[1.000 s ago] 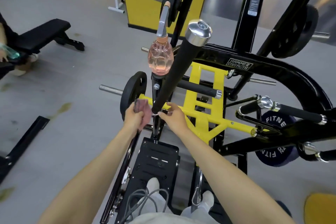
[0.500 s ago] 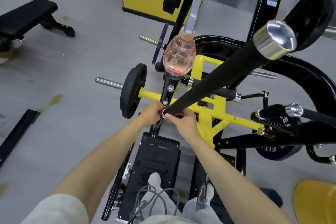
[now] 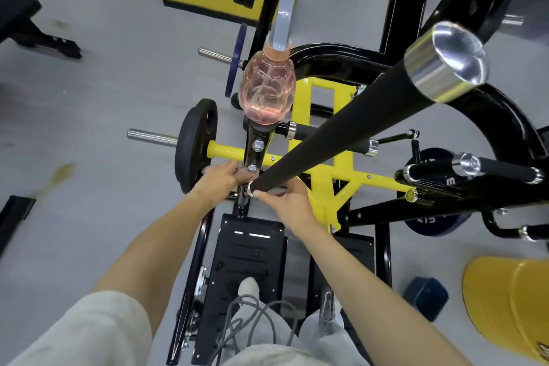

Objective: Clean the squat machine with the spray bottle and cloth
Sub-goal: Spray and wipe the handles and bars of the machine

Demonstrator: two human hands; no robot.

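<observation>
Showing both hands at the lower end of the long black padded handle (image 3: 341, 131) of the yellow-and-black squat machine (image 3: 323, 186). The handle's long axis runs from the fingers up and rightward toward the camera, ending in a chrome cap (image 3: 445, 62). The right hand (image 3: 286, 202) curls round the handle's base. The left hand (image 3: 219, 180), equally near, clenches a pinkish cloth (image 3: 241, 180), seen only as a sliver, beside the same base. The pink translucent spray bottle (image 3: 267, 89) perches on the black bolted post (image 3: 252, 157) just beyond the left fingers, held by neither hand. The matte padding probably drags on fabric. An upward wipe looks unobstructed, while the post and yellow crossbar (image 3: 228, 151) crowd the base.
</observation>
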